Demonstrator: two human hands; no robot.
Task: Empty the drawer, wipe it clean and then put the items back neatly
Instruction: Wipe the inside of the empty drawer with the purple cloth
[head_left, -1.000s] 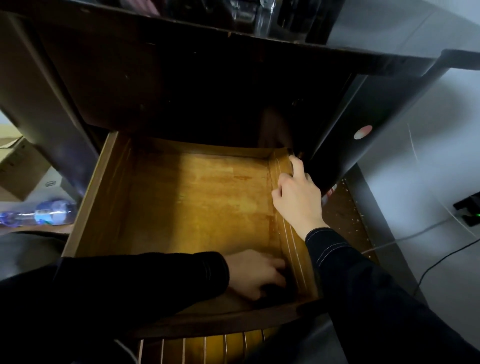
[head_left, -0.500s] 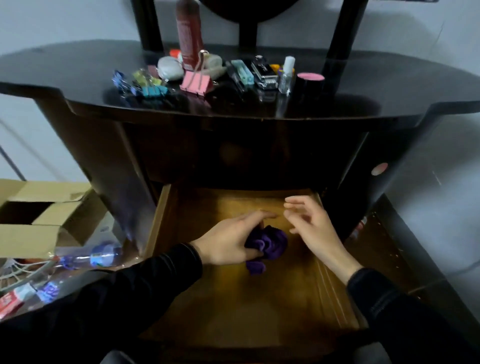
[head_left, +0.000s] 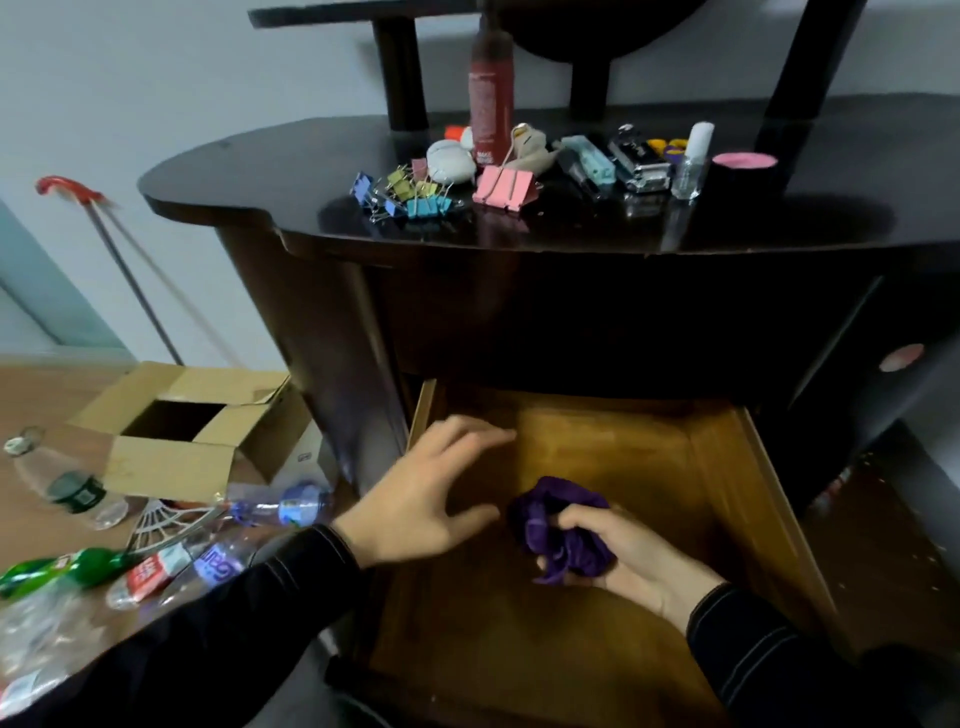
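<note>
A wooden drawer (head_left: 639, 452) stands pulled out of a dark desk (head_left: 260, 176) in the lower centre of the frame, its bare bottom showing. In the lower right of the drawer the right hand (head_left: 628, 558) lies palm up, its fingers curled round a crumpled purple cloth (head_left: 558, 527), which sits just above the drawer bottom. The left hand (head_left: 431, 499) hovers over the drawer's left side with fingers spread and nearly straight, holding nothing; its fingertips point toward the back left corner. Both arms wear dark sleeves with light stitching.

The drawer's contents lie in a cluster on the desk top in the upper centre of the frame: a heap of small coloured binder clips (head_left: 400, 195), just right of them a large pink binder clip (head_left: 505, 189), behind it a tall dark red bottle (head_left: 491, 98) standing upright, and a whitish rounded object (head_left: 451, 161) beside the bottle. Further right are a teal oblong item (head_left: 589, 158), a black and silver stapler-like tool (head_left: 640, 162), a small clear bottle with a white cap (head_left: 693, 158) and a black jar with a pink lid (head_left: 744, 167).

On the floor at the left, an open cardboard box (head_left: 192, 431) sits beside the desk, with plastic bottles (head_left: 280, 506) strewn in front of it toward the lower left corner. A mop handle with a red grip (head_left: 72, 188) leans against the wall in the upper left.
</note>
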